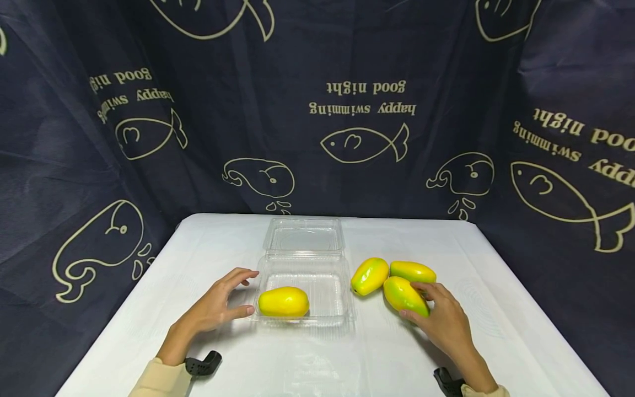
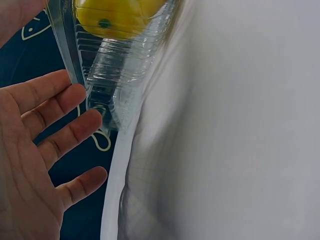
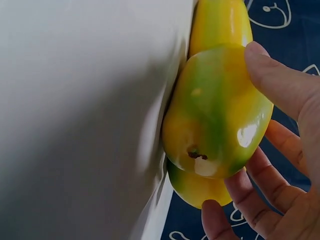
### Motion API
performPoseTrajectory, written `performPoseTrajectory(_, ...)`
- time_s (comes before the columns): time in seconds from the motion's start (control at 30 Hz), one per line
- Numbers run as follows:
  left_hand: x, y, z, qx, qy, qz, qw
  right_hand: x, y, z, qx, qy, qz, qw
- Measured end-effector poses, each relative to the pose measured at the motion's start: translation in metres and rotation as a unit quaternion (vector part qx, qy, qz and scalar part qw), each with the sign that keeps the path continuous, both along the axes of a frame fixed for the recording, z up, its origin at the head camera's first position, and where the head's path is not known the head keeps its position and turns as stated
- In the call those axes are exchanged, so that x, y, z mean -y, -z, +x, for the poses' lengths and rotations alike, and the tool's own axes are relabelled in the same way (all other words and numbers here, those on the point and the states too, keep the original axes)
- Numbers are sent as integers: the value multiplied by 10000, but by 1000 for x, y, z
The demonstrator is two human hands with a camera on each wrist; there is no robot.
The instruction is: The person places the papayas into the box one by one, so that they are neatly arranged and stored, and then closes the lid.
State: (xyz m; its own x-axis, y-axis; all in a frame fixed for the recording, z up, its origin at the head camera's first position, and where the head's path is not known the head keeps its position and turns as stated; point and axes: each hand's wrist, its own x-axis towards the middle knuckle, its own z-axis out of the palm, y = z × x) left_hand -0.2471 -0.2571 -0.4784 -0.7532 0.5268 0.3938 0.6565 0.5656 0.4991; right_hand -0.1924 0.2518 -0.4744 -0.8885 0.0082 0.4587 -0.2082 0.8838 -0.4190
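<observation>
A yellow papaya lies in the left front of a clear plastic clamshell box, whose lid is folded back. At the box's left side, my left hand has its thumb and fingers spread apart; in the left wrist view the fingertips are right at the clear wall, holding nothing. My right hand curls its thumb and fingers round the near end of a yellow-green papaya. In the right wrist view, the thumb lies against one side of this papaya and the fingers are at the other.
Two more papayas, one at the left and one behind, lie close against the gripped one. White cloth covers the table. Dark blue curtains with fish and whale drawings hang behind and at both sides.
</observation>
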Motion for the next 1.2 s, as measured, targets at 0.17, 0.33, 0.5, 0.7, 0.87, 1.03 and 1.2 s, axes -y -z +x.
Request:
performPoseTrajectory(0.17,0,1,0,10,-33,-2,10000,-1,-1,-2,70,-18,41,10000)
performPoseTrajectory(0.33,-1,-1,1,41,-32,-16,10000,-3,-1,-2,256,-43,-26,9997)
performPoseTrajectory(0.5,-1,0,1,15,-67,56,10000,-4,-1,-3,459,-77,-98,9989)
performPoseTrajectory(0.7,-1,1,1,-70,-89,65,9999,-4,-2,-6,525,-72,-96,9985)
performPoseTrajectory(0.87,0,-1,3,-60,-97,66,9999,-4,-1,-8,488,-106,-81,9987)
performPoseTrajectory(1.03,0,-2,3,13,-61,19,10000,-4,-2,-7,475,-99,-111,9988)
performPoseTrajectory(1.2,0,-2,2,-6,-44,-51,10000,-3,-3,-3,378,-59,-120,9992)
